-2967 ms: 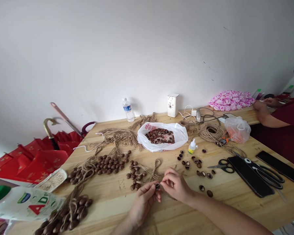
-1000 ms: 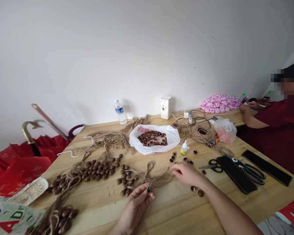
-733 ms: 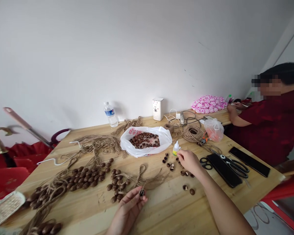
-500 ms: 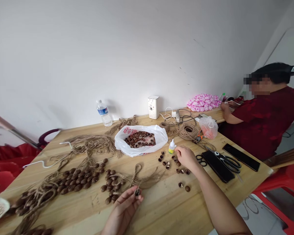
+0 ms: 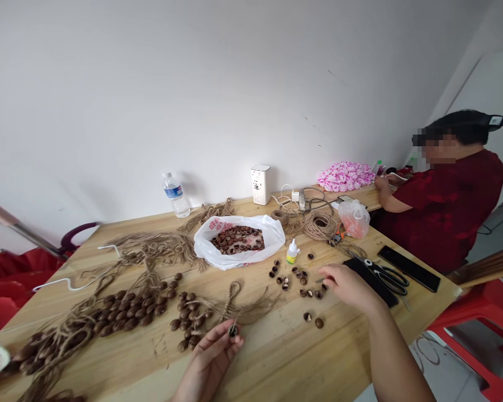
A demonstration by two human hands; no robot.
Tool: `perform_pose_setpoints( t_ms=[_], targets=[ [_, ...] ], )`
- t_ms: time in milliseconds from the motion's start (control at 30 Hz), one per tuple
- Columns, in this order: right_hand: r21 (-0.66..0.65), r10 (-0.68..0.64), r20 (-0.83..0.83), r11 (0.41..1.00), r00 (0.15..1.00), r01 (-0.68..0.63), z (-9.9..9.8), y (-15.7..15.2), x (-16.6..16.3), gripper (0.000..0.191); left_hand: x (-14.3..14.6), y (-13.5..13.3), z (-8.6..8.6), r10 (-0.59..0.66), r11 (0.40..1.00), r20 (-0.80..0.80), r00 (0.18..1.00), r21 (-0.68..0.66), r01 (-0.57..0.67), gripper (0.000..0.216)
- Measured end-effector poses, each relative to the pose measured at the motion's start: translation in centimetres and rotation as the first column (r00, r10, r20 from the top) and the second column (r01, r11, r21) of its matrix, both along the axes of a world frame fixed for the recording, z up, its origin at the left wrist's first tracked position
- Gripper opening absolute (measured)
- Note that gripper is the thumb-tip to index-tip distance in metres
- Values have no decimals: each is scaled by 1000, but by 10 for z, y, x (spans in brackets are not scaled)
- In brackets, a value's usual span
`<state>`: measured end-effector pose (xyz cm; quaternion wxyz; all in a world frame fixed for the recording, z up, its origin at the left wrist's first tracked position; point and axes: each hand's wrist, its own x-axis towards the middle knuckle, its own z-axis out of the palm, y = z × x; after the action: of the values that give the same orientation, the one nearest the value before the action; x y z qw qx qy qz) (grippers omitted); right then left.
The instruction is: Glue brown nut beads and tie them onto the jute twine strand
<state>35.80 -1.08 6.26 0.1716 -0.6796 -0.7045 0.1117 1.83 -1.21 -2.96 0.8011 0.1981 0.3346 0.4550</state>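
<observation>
My left hand (image 5: 212, 357) is low at the table's front edge, its fingertips pinched on a small brown nut shell (image 5: 233, 330) tied to a knotted jute cord (image 5: 231, 295). That cord carries a cluster of strung nuts (image 5: 190, 321). My right hand (image 5: 349, 283) reaches out to the right, curled over the small black scissors; only a thin metal tip (image 5: 319, 280) shows at its left. Loose half shells (image 5: 300, 276) lie just left of that hand, and two more (image 5: 312, 320) lie nearer me.
A white plastic bag of shells (image 5: 238, 241), a glue bottle (image 5: 292, 251), a twine coil (image 5: 319, 225), big scissors (image 5: 388, 276) and a black phone (image 5: 408, 268) lie on the wooden table (image 5: 276, 363). Long nut strands (image 5: 121, 307) fill the left. A person in red (image 5: 444, 195) sits far right.
My right hand left the shell that both hands held, swept past the loose shells near the glue bottle, and now rests on the small scissors. The view turned right. The left hand kept its pinch.
</observation>
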Motion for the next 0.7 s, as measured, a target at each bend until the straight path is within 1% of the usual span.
perform_pose_setpoints(
  t_ms=[100, 200, 267, 367, 467, 567, 700],
  targets=[
    [-34, -12, -8, 999, 1000, 12, -15, 1, 0, 32, 0, 0, 1, -2, 1000, -1, 1000, -1, 2, 24],
    [-42, -7, -10, 999, 1000, 7, -29, 3, -4, 26, -1, 0, 0, -10, 1000, 5, 1000, 8, 10, 23],
    [-50, 19, -6, 999, 1000, -19, -36, 4, -8, 25, -1, 0, -1, -6, 1000, 6, 1000, 9, 6, 23],
    [-65, 32, 38, 997, 999, -29, -43, 6, -16, 28, -1, 0, -2, 1, 1000, -3, 1000, 5, -1, 23],
    [-89, 43, 88, 995, 995, -36, -47, 9, -21, 21, -1, 0, -2, -2, 1000, 1, 1000, 15, 2, 23],
    [-88, 62, 93, 995, 994, -54, -46, 11, -24, 18, -1, 0, -3, 1, 1000, 10, 1000, 28, -1, 23],
    [-17, 91, 54, 996, 994, -90, -42, 12, -26, 16, -1, 0, -3, 9, 1000, 15, 1000, 27, -10, 24]
  ],
)
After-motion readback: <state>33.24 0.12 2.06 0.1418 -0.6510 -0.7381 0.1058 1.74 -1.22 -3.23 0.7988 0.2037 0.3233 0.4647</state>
